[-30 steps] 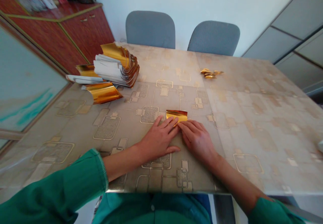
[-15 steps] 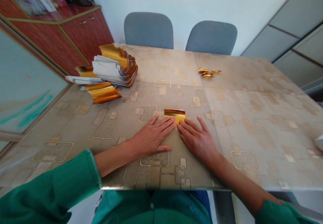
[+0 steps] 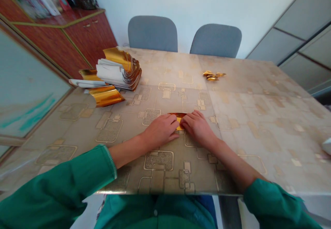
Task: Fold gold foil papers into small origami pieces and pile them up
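A small sheet of gold foil paper (image 3: 179, 123) lies on the patterned tablecloth in front of me, its darker far edge showing beyond my fingers. My left hand (image 3: 163, 129) is curled over the sheet's left part, thumb and fingertips closed on it. From the other side my right hand (image 3: 198, 126) grips the right part, fingers bent and pressed together. Only the strip between the hands and the far edge is visible; the rest is covered by my fingers.
A thick stack of gold and white paper (image 3: 116, 72) stands at the back left, with a loose curved gold sheet (image 3: 106, 96) before it. Several small folded gold pieces (image 3: 212, 75) lie at the back. Two grey chairs (image 3: 152, 33) face me across the table (image 3: 248, 118).
Both hands, flat with fingers stretched on the foil before, have moved slightly forward. Their fingers are now curled in and closed on the gold paper.
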A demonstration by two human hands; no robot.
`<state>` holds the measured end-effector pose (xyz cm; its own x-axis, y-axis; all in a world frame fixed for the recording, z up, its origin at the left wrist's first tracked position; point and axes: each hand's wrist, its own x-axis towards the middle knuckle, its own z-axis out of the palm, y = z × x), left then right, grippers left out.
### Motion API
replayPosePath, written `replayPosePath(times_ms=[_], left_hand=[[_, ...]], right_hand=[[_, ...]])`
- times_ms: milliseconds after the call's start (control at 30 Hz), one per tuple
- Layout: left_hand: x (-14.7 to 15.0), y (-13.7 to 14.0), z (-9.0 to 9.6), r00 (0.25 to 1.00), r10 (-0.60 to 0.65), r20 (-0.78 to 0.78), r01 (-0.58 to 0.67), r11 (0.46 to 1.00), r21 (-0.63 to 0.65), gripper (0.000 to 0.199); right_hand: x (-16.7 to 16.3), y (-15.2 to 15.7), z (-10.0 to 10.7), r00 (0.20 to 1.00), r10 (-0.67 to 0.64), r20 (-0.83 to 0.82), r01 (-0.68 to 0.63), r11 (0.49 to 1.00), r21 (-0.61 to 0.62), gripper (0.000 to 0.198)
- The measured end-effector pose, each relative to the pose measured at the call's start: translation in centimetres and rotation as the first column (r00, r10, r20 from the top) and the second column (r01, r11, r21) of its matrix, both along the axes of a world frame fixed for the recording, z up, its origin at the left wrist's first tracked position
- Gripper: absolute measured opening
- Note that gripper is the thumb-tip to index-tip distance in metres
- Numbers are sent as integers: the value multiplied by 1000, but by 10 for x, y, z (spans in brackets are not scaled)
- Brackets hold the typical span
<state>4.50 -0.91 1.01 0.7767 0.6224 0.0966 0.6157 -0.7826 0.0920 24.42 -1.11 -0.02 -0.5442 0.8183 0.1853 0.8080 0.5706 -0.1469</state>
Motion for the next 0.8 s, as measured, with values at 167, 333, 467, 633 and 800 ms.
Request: replayPosePath(times_ms=[167,333,467,633,800], left_hand=[[4,-2,-2,998,39,52,-38,999,-4,21],[7,-3,-6,992,98,84,-98,995,-8,17],[7,-1,-11,988,103,114,-107,994,33,14],[3,0,-19,982,107,153,-123,988,96,15],[-1,-2,-19,973,130,191,-147,986,78,20]], right_hand=[[-5,8,-6,997,-48,-57,48,999,8,24],[2,5,-3,995,-40,-87,37,999,-39,28],[12,3,0,995,45,-89,-53,994,-91,41],[15,5,2,994,60,-89,-67,994,-82,28],[16,5,2,986,88,-139,-96,994,-49,22]])
